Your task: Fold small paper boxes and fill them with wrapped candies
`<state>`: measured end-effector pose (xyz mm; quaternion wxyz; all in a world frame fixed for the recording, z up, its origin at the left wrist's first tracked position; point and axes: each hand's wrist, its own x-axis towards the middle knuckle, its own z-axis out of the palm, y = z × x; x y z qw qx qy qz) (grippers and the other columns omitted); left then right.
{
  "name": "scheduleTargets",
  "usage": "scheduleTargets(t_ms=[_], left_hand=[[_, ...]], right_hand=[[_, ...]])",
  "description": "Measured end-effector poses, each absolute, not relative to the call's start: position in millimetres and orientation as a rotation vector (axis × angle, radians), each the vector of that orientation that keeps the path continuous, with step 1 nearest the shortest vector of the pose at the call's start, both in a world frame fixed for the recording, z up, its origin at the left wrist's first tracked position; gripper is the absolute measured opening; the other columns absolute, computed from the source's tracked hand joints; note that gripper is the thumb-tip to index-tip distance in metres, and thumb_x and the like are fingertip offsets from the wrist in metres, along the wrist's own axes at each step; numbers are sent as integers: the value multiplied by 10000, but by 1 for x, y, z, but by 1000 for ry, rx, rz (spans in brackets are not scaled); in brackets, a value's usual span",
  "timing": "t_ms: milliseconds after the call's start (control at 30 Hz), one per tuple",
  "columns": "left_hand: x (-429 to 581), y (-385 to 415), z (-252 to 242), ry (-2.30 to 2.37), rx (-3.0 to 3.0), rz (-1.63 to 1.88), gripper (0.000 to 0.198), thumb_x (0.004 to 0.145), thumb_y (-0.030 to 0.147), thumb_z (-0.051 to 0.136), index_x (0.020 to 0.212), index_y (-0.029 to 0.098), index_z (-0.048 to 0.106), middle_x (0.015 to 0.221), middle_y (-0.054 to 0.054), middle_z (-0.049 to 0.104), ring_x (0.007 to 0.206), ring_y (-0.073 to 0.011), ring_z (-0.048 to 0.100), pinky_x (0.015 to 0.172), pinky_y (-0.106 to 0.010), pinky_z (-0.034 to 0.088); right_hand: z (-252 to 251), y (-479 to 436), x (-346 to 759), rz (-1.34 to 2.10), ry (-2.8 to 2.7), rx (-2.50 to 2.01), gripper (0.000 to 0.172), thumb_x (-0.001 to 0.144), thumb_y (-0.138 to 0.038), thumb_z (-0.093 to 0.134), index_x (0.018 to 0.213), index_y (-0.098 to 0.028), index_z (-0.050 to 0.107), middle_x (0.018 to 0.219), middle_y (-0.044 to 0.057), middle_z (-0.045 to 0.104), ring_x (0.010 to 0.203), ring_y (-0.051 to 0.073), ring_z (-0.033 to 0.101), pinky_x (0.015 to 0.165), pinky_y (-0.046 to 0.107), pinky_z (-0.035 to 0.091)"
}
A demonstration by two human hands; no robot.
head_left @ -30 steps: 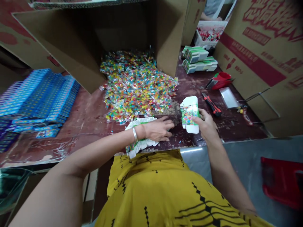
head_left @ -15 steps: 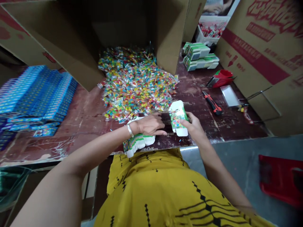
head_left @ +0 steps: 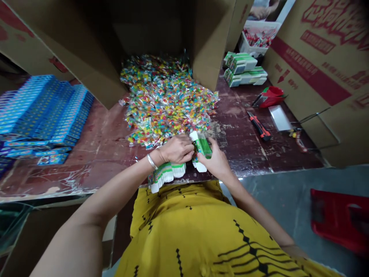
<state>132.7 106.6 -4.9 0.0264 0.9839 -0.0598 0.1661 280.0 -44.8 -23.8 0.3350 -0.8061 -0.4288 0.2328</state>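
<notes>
My right hand (head_left: 216, 159) grips a small green and white carton (head_left: 205, 146) just above the front part of the table. The carton is squared out, with white flaps at its far and near ends. At its left side is my left hand (head_left: 179, 149), fingers curled and closed, the fingertips up against the carton. Whatever those fingers pinch is hidden. Below my left wrist lies a row of flat green and white cartons (head_left: 167, 173), partly covered by the hand. Beyond both hands spreads a heap of small clear bags of colourful candy (head_left: 170, 104).
A large open cardboard box (head_left: 206, 46) stands behind the candy. Blue boxes (head_left: 49, 111) are stacked at left. To the right lie a utility knife (head_left: 259, 126), a red tape dispenser (head_left: 270, 97) and filled green cartons (head_left: 242, 63). A red stool (head_left: 337, 219) stands on the floor.
My right hand has moved left with the carton, which has gone from flat to squared out. My left hand has curled its fingers, and the two hands now meet at the carton.
</notes>
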Motion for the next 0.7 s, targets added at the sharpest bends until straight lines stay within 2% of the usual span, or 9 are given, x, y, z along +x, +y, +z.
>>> scheduleTargets(t_ms=[100,267,333,433,533,633,700], left_hand=[[130,108,-6,-161,3056,552,320,939,260,398,681,202,578,666,-67,609,655,-196,555,690,-342,450],[123,108,-5,-134,3066,655,311,934,256,417,667,201,566,647,-59,592,635,-190,537,671,-332,446],[120,108,-3,-85,3077,665,294,936,255,426,683,199,566,670,-58,597,649,-186,534,692,-327,457],[117,110,2,9,3095,684,254,950,259,440,770,181,601,768,-73,629,732,-195,557,748,-327,485],[111,113,7,117,3058,796,185,956,235,471,946,149,634,954,-108,668,912,-224,593,853,-353,511],[86,108,11,411,2893,1006,168,954,216,514,1076,163,615,1105,-109,665,1081,-237,593,990,-404,498],[58,96,10,720,2693,1154,236,951,268,562,1169,184,591,1196,-115,638,1184,-251,575,1062,-447,467]], right_hand=[[-18,-43,272,523,-1278,-2146,876,772,-463,686,1539,-215,344,1034,163,754,883,378,726,789,466,519],[-11,-41,262,558,-1475,-2096,1034,764,-575,708,1589,-192,217,1265,218,674,1068,426,680,854,501,512],[-13,-43,264,613,-1473,-2071,1024,785,-593,690,1596,-201,204,1286,212,666,1098,427,670,874,514,511],[-22,-46,275,648,-1364,-2027,881,851,-564,628,1575,-199,281,1289,194,673,1148,403,657,917,514,507],[-35,-45,288,647,-1274,-1902,678,908,-515,567,1493,-206,420,1323,161,665,1199,342,642,980,481,494],[-47,-40,299,676,-1202,-1780,481,921,-486,556,1318,-214,567,1257,127,704,1162,291,662,992,450,495],[-53,-35,305,725,-1135,-1689,386,910,-485,574,1180,-213,618,1204,112,724,1145,272,666,992,435,498]])
